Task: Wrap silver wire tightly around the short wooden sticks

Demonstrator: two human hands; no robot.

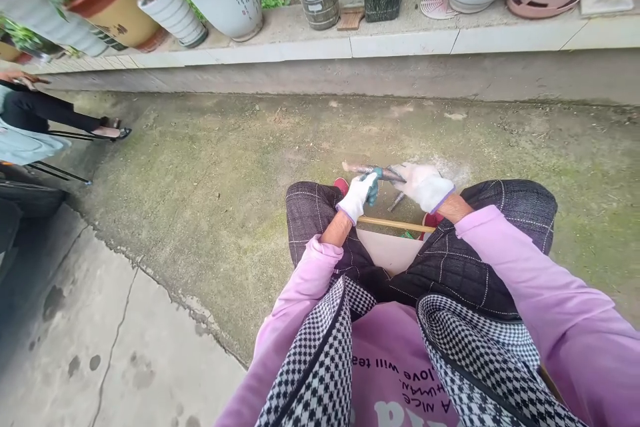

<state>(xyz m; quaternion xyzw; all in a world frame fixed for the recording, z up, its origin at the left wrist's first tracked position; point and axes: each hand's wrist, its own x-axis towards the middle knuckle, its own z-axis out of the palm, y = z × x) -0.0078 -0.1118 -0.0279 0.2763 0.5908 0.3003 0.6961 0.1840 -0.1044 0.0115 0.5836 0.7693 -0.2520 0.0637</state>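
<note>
In the head view, both my hands wear white work gloves above the ground between my knees. My left hand [364,192], its glove green on the palm side, is closed around the middle of a long brown-grey stick-like thing [356,167]. The thing lies about level, its paler end pointing left. At its right end my right hand [421,185] grips it, with the fingertips partly hidden. Just below, a narrow grey piece [397,201] slants down; whether it joins the held thing, I cannot tell.
A thin wooden rod [395,223] crosses between my knees above a pale board [389,250]. Ahead runs a low tiled ledge [400,46] bearing potted plants, including a white pot [225,0]. Another person's legs [55,113] and a dark object [25,207] are at left.
</note>
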